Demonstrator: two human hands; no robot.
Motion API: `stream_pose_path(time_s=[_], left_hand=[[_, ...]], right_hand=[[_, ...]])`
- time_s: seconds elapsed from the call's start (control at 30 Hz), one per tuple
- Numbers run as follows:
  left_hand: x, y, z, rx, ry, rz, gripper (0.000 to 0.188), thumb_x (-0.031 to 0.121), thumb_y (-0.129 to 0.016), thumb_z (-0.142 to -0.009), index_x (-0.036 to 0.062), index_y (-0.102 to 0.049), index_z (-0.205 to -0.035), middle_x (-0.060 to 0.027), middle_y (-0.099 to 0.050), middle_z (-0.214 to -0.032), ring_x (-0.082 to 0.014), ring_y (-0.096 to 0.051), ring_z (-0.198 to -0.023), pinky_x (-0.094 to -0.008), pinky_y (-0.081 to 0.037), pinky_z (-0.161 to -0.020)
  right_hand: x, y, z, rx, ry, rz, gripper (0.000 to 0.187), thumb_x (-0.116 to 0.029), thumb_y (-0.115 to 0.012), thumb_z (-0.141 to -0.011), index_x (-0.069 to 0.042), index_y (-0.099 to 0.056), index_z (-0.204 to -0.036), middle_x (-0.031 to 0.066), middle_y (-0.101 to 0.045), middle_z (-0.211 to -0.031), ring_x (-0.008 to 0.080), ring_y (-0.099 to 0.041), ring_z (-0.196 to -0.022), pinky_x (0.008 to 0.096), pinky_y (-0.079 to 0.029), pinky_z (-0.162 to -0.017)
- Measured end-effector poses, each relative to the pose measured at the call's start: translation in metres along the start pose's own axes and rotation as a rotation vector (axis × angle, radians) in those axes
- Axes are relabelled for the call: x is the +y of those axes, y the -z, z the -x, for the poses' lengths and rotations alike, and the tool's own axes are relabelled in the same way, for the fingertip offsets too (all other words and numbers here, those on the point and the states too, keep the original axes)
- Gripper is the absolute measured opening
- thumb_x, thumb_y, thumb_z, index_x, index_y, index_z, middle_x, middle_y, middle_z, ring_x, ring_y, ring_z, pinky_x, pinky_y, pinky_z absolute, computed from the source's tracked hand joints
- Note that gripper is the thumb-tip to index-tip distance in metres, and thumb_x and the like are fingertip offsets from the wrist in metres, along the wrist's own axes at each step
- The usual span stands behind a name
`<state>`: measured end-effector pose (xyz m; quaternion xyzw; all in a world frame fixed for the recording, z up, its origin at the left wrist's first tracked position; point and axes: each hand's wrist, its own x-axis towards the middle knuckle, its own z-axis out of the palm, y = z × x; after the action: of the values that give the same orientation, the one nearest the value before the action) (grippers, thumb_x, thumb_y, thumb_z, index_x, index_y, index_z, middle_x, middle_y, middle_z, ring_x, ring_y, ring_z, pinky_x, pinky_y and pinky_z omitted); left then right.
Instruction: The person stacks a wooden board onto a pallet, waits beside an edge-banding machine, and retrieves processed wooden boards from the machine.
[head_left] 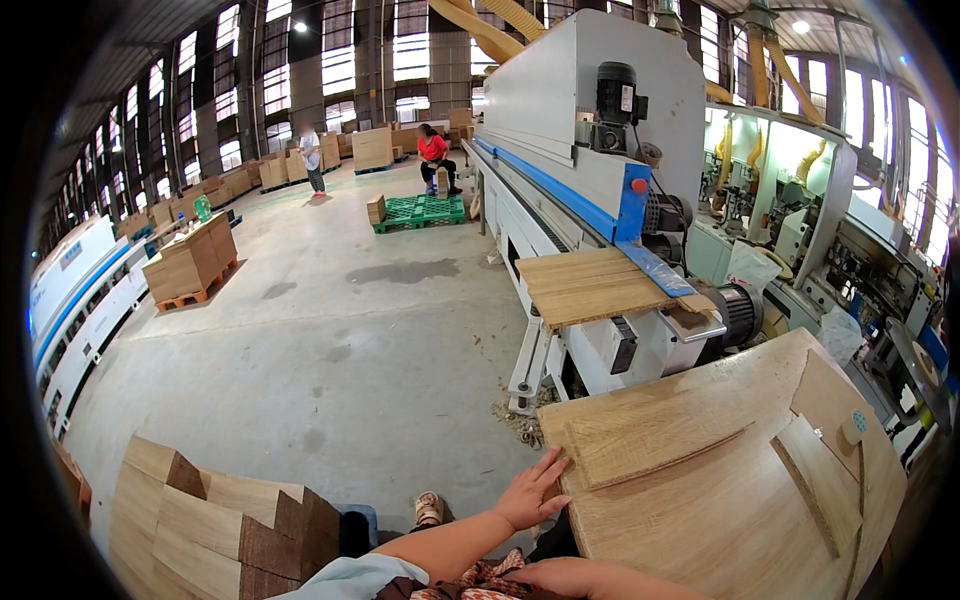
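My left hand reaches forward from a light blue sleeve. Its fingers are spread and rest at the left edge of a large wood-grain tabletop, beside the corner of a wood-grain panel lying there. My right arm lies low along the bottom of the picture, close to my patterned clothing; the fingers of that hand cannot be made out. Farther ahead, another wood-grain panel sticks out from the end of a long white and blue machine.
Stacked wood-grain boards stand at my lower left. On the tabletop's right lie board strips and a tape roll. A person in red sits by a green pallet; another person stands farther off. A board stack is at left.
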<state>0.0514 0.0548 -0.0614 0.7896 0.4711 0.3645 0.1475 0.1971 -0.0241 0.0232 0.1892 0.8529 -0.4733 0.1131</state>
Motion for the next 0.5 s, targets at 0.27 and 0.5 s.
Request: stream_pose_path(time_s=[0.27,0.5], left_hand=[[-0.001,-0.001,0.001,0.013,-0.005,0.008,0.065,0.048,-0.048,-0.085,0.012,-0.032,-0.136,-0.0122,-0.022,-0.145,-0.0326,-0.041,-0.118,-0.0417,-0.033,-0.097],[-0.001,-0.002,0.0,0.011,-0.011,0.006,0.066,0.049,-0.047,-0.084,0.0119,-0.031,-0.137,-0.0117,-0.022,-0.145,-0.0326,-0.041,-0.118,-0.0416,-0.033,-0.096]], right_hand=[[-0.007,0.003,0.002,-0.026,-0.071,-0.108,0.031,-0.024,-0.043,-0.088,-0.012,-0.059,-0.111,0.0146,-0.06,-0.11,0.0264,-0.056,-0.1,0.0349,-0.04,-0.088],[0.01,-0.006,-0.005,-0.008,0.006,-0.006,0.031,-0.023,-0.045,-0.086,-0.012,-0.059,-0.112,0.0139,-0.06,-0.109,0.0263,-0.056,-0.099,0.0349,-0.04,-0.087]])
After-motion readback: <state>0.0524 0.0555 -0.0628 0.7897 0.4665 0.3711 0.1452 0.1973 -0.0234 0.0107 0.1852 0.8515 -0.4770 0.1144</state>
